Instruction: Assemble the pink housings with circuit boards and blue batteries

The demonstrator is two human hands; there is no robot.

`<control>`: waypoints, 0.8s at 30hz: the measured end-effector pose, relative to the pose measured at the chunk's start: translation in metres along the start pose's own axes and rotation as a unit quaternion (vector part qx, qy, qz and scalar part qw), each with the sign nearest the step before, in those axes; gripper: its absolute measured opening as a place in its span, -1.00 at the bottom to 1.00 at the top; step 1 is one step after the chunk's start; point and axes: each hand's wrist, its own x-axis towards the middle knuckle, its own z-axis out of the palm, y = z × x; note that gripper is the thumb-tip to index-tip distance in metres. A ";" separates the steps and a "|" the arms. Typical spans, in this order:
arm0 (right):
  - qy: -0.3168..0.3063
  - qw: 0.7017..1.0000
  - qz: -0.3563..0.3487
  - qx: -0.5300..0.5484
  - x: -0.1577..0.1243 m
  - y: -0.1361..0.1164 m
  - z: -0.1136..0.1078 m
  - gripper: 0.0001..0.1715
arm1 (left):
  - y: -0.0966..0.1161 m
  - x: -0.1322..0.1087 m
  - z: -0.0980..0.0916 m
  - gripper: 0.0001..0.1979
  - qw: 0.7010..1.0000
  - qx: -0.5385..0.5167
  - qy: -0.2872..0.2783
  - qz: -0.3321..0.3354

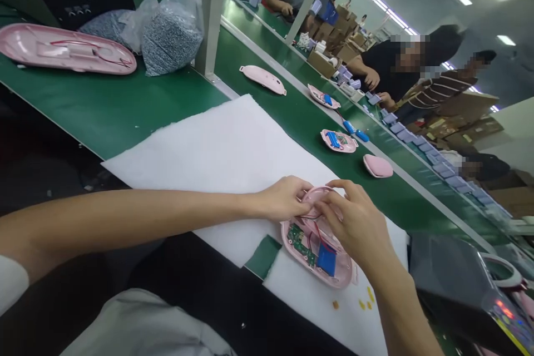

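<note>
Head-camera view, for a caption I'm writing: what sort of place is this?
Likely a factory assembly line for small electronics: a green conveyor belt carries open pink casings, one holding a circuit board and blue battery, with cardboard boxes stacked beyond.

left arm (pixel 125 217) stretched across body; left hand (pixel 283 198) curled just beside right hand (pixel 354 225) (both palms down).
</note>
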 end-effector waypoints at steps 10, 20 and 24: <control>-0.087 0.943 0.256 0.193 0.007 0.031 -0.010 -0.61 | 0.005 -0.012 0.001 -0.89 0.993 0.096 0.070 -0.007; 0.049 0.966 0.139 0.214 -0.029 0.009 -0.025 -0.82 | 0.006 -0.021 -0.001 -0.80 0.967 0.227 -0.007 0.115; 0.031 0.992 0.071 0.102 -0.075 -0.027 -0.016 -0.64 | 0.033 -0.034 -0.010 -0.42 0.893 0.367 -0.236 0.105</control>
